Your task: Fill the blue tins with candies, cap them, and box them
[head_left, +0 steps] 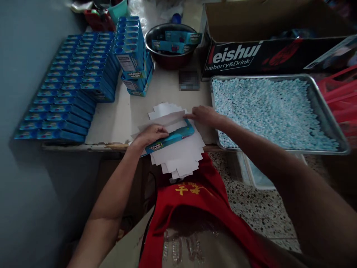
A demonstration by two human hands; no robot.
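A blue printed carton blank [175, 140] marked CARAMELO MACIZO lies at the table's front edge, with a pale flap [167, 120] raised along it. Under it spreads a staggered stack of white-faced cardboard sheets [178, 158], overhanging the edge. My left hand [153, 134] is closed on the left part of the carton blank, thumb and fingertips on its blue strip. At the flap's right end, my right hand [205, 114] has its fingers bent, the index tip against the carton blank's corner; the exact pinch is partly hidden.
Rows of blue boxes [69, 85] fill the table's left side, beside stacked cartons [130, 46]. Behind are a dark bowl [171, 61] of blue cartons and a large cardboard box [237, 56]. A metal tray [338, 126] of small pale-blue pieces stands right, near red crates [340, 93].
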